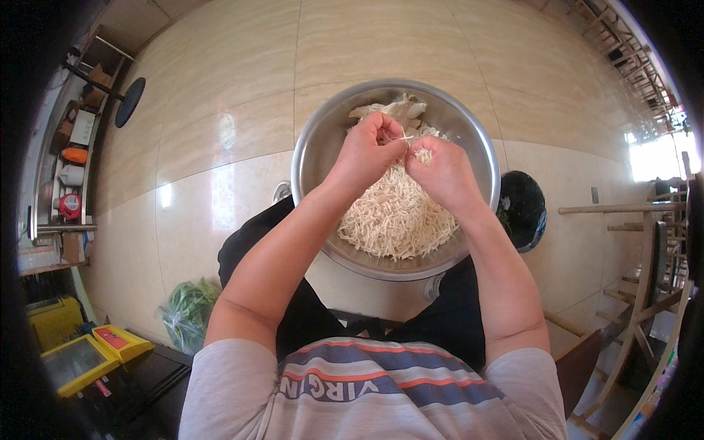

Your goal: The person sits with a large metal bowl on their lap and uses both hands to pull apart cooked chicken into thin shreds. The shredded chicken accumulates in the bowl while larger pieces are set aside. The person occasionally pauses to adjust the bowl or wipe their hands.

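A wide stainless steel basin (pixel 313 165) sits before me, between my knees. A large heap of pale, finely torn shreds (pixel 399 220), which look like cooked chicken, fills its near half. Bigger unshredded pieces (pixel 404 111) of the same pale food lie against the far wall. Over the heap, my left hand (pixel 369 146) pinches thin strands between thumb and fingers. Close by on its right, my right hand (pixel 444 173) is curled around a small bunch of shreds (pixel 423 156). The fingertips of both hands nearly meet, and their exact contact is hidden.
A black bin or bucket (pixel 522 212) stands just right of the basin. Wooden chairs (pixel 646 264) are farther right. At left lie a plastic bag of green vegetables (pixel 190 313) and a yellow-framed case (pixel 80 363). Shelving (pixel 60 228) with containers lines the left edge.
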Demonstrator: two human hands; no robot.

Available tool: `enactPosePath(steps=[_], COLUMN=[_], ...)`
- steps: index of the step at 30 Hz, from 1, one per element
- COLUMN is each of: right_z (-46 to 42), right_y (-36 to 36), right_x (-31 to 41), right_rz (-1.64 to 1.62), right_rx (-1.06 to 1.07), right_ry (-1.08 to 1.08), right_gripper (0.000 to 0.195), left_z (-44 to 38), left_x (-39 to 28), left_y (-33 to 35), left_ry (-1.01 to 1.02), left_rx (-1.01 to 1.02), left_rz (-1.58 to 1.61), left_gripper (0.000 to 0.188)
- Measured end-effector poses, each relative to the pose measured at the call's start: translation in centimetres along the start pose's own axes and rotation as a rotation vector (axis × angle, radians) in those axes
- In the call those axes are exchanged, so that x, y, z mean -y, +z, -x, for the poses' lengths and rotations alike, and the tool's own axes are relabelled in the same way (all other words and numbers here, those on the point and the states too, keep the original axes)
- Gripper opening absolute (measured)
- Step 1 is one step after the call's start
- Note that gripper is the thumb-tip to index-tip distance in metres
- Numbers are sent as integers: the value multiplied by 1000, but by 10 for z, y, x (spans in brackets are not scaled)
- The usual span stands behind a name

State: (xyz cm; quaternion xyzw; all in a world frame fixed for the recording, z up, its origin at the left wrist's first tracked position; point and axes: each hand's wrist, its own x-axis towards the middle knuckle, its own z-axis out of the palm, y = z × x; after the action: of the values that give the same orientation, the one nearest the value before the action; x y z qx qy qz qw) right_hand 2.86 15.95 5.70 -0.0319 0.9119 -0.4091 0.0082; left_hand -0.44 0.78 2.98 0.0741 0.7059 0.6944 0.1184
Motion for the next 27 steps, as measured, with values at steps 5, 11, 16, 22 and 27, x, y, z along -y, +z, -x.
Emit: enactPosePath(steps=[5,11,16,22,27], right_z=[0,0,0,-1,-1], right_y=[0,0,0,1,0], right_x=[1,-2,-2,-4,-1], right_rz=[-29,-19,-20,-7,-6], right_rx=[8,3,3,-21,-8], right_ry=[4,-10,2,-12,13], right_gripper=[21,22,22,21,19], left_z=[-1,0,-1,0,0], left_x=[3,1,2,0,0], left_y=[-1,1,0,1,1], left_ry=[-2,-4,-1,-13,-12], left_rx=[-19,-22,-22,-23,-23], left_rz=[47,57,43,29,25], left_gripper=[16,15,15,15,15])
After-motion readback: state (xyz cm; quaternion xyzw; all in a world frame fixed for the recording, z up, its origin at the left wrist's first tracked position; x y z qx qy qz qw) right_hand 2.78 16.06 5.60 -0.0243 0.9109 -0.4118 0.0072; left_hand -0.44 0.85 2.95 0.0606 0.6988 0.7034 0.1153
